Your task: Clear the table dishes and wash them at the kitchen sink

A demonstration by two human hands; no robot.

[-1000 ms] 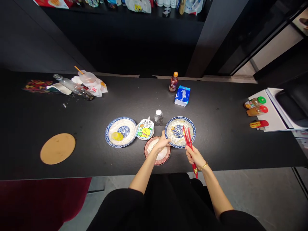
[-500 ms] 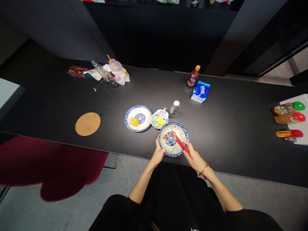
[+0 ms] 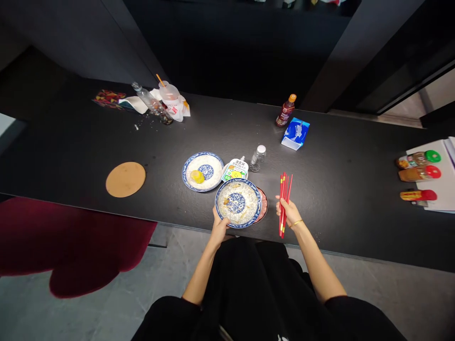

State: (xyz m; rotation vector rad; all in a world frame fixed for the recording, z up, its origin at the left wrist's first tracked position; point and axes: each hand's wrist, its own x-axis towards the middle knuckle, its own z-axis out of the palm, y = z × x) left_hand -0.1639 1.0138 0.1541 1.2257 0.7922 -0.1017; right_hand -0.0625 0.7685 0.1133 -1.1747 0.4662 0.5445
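Note:
My left hand grips the near-left rim of a blue-and-white plate with food residue on it. Partly under its right side shows a red patterned dish. My right hand is closed round several red chopsticks, held over the table to the right of the plate. Behind the held plate lies a white pouch with a yellow cartoon print, resting on a white dish. Another blue-and-white plate with a crumpled yellow item is to the left. A clear jar with a white lid stands behind.
On the black table are a brown round mat, a sauce bottle and a blue packet. A tilted plastic bottle and a cup stand back left. Seasoning bottles lie far right. A red chair is front left.
My left hand has moved the plate left, uncovering the red dish. My right hand has drawn the chopsticks off the plate to the right, turning them nearly lengthwise away from me.

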